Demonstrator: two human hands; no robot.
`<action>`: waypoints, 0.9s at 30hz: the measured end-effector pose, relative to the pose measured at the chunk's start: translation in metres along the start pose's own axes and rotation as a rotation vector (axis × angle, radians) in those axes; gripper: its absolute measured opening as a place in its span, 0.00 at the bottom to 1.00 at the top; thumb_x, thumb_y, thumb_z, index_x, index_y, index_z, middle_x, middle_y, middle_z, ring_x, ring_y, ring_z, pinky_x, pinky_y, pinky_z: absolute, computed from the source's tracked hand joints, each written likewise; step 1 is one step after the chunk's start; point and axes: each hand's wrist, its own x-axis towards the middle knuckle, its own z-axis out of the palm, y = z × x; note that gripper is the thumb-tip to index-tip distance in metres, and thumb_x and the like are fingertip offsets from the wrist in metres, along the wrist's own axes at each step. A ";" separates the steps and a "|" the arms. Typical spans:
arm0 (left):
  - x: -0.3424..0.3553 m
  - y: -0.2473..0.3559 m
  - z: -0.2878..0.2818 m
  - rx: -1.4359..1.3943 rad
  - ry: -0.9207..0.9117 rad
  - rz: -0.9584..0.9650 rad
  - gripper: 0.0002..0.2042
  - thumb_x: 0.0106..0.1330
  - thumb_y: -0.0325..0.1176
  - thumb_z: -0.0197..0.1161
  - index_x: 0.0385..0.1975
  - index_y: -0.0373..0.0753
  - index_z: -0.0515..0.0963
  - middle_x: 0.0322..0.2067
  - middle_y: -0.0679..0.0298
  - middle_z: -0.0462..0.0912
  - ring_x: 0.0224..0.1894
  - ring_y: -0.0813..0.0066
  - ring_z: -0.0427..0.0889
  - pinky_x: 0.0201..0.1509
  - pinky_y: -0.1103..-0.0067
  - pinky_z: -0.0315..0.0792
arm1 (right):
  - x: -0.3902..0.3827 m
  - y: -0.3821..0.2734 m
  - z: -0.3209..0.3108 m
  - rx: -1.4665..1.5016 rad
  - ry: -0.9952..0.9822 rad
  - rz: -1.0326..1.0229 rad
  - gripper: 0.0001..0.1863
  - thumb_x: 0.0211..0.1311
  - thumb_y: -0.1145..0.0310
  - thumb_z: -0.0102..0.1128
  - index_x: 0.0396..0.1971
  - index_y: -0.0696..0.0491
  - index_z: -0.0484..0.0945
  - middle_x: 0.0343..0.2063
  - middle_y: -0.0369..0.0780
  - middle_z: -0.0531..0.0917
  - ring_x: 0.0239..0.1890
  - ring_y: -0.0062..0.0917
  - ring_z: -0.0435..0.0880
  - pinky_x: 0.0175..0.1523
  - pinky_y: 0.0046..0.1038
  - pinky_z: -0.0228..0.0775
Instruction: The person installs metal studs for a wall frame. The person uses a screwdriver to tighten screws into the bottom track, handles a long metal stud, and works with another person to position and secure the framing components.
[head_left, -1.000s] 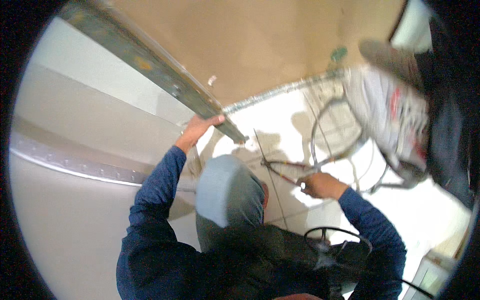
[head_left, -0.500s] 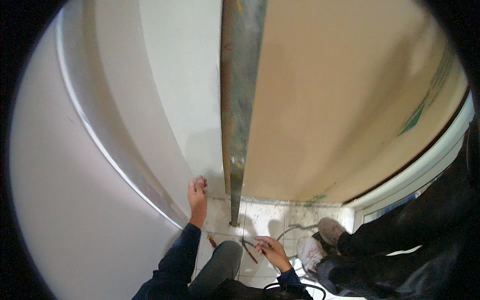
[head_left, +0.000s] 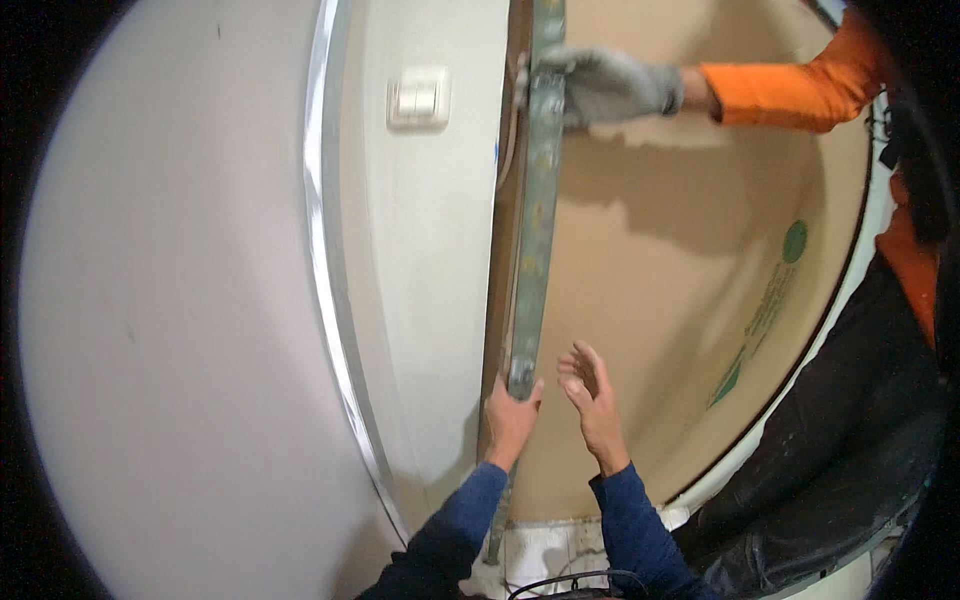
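Note:
A long, narrow grey-green metal bar (head_left: 540, 200), stained with paint and rust-coloured marks, stands upright beside the edge of a tan panel (head_left: 680, 270). My left hand (head_left: 512, 420) is wrapped round its lower part, the thumb on the right side. Just right of the bar, in front of the panel, my right hand (head_left: 595, 405) is raised with fingers apart and holds nothing. Higher up, a co-worker's grey-gloved hand (head_left: 620, 88), with an orange sleeve, grips the same bar.
On the left, a white wall strip carries a light switch (head_left: 418, 100). A shiny metal trim (head_left: 335, 330) runs beside it, edging a broad pale surface (head_left: 190, 300). The co-worker's dark-clothed leg (head_left: 800, 460) is close by on the right. White floor tiles (head_left: 535, 550) show below.
My view has shifted upward along the bar. My left hand has come onto the bar, my right hand has risen from near the floor, and the co-worker's gloved hand has come into view.

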 end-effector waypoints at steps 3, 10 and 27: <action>-0.012 -0.004 -0.019 0.040 0.102 0.017 0.20 0.50 0.40 0.66 0.37 0.33 0.73 0.31 0.47 0.80 0.37 0.47 0.79 0.38 0.63 0.71 | 0.056 -0.054 0.030 -0.036 0.006 -0.199 0.38 0.56 0.50 0.58 0.60 0.57 0.57 0.50 0.45 0.71 0.52 0.30 0.71 0.55 0.31 0.65; -0.059 0.010 -0.045 0.080 -0.095 -0.085 0.23 0.49 0.42 0.66 0.38 0.29 0.72 0.36 0.41 0.78 0.41 0.44 0.77 0.44 0.62 0.70 | 0.126 -0.102 0.050 0.459 -0.475 0.026 0.39 0.50 0.54 0.65 0.58 0.55 0.58 0.47 0.45 0.74 0.44 0.30 0.78 0.52 0.33 0.71; -0.059 0.009 -0.055 -0.672 -0.752 -0.144 0.21 0.55 0.38 0.66 0.41 0.30 0.70 0.25 0.61 0.77 0.26 0.74 0.78 0.31 0.76 0.73 | 0.118 -0.128 0.065 0.332 -0.196 0.188 0.20 0.53 0.58 0.62 0.39 0.56 0.68 0.19 0.38 0.72 0.18 0.22 0.74 0.24 0.25 0.69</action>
